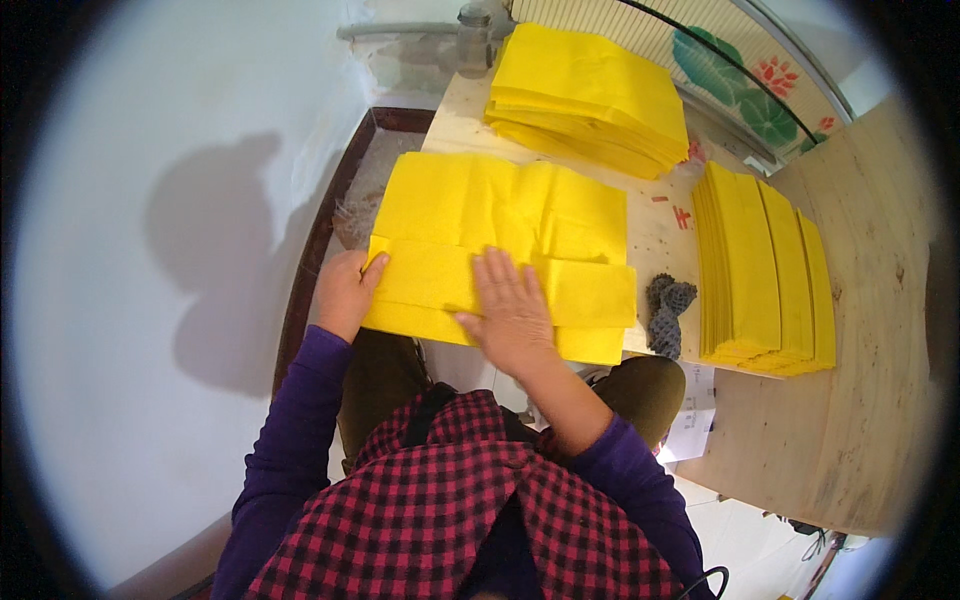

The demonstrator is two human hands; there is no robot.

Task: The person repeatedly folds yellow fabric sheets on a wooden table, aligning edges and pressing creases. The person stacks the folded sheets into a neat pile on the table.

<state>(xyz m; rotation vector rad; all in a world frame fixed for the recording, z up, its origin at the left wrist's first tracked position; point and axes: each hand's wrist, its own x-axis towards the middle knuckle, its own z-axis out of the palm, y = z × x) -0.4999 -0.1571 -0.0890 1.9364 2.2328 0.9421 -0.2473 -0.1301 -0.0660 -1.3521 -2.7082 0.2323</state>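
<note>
A yellow fabric sheet [590,292] lies in front of me with a folded band across its near part. Its near edge reaches past the table edge toward my lap. My left hand [346,292] pinches the sheet's left edge, thumb on top and the fingers hidden partly beneath. Flat on the folded band, near its middle, rests my right hand [514,315], fingers spread and palm down. The far part of the sheet shows soft creases.
A thick stack of yellow fabric [590,90] sits at the far side of the wooden table [650,230]. Folded yellow piles [765,270] stand at the right. Beside them lies a dark grey knobbly object [668,315]. A glass jar [474,40] stands near the wall.
</note>
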